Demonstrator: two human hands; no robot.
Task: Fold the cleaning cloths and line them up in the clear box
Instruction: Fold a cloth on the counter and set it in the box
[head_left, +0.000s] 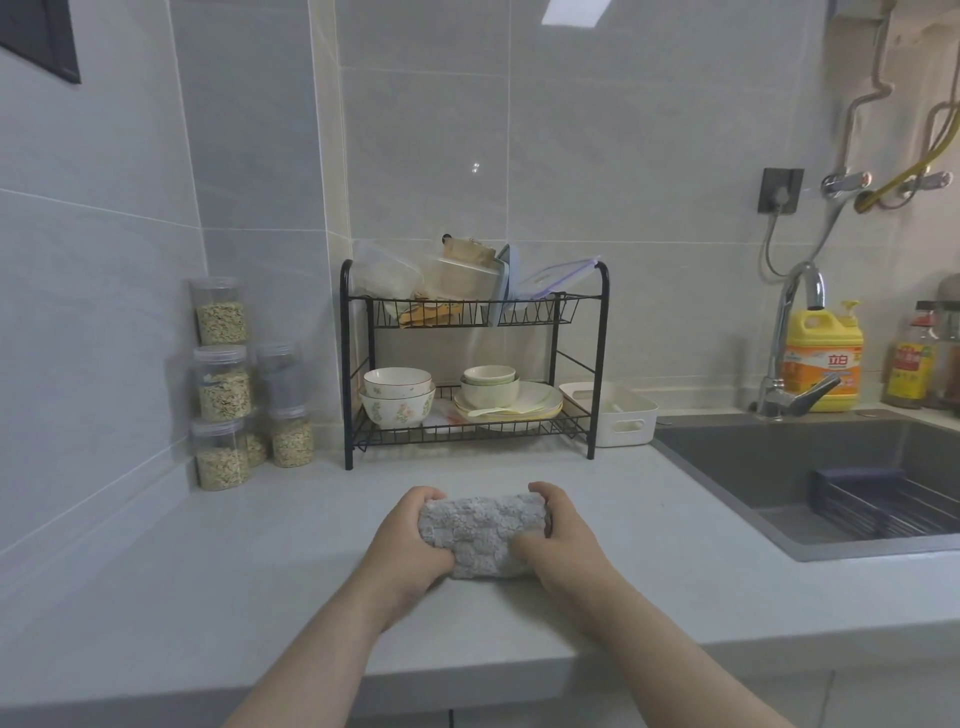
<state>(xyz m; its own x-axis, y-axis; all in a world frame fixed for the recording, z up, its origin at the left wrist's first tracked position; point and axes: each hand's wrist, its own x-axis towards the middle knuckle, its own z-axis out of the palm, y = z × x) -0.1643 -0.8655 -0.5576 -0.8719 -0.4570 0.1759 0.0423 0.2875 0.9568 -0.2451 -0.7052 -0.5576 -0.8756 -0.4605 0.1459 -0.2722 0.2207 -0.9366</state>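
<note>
"Head view: where do your hands sit?"

"Both on the grey cloth (483, 530), a folded wad low at the counter (234, 571), near its front edge. Your left hand (410, 535) grips its left end and your right hand (563, 535) its right end, fingers curled over the far side, thumbs nearer you."

"Beyond them?"

"Dish rack (597, 364) at the wall, grain jars (223, 384) left of it, sink (779, 467) to your right."
</note>
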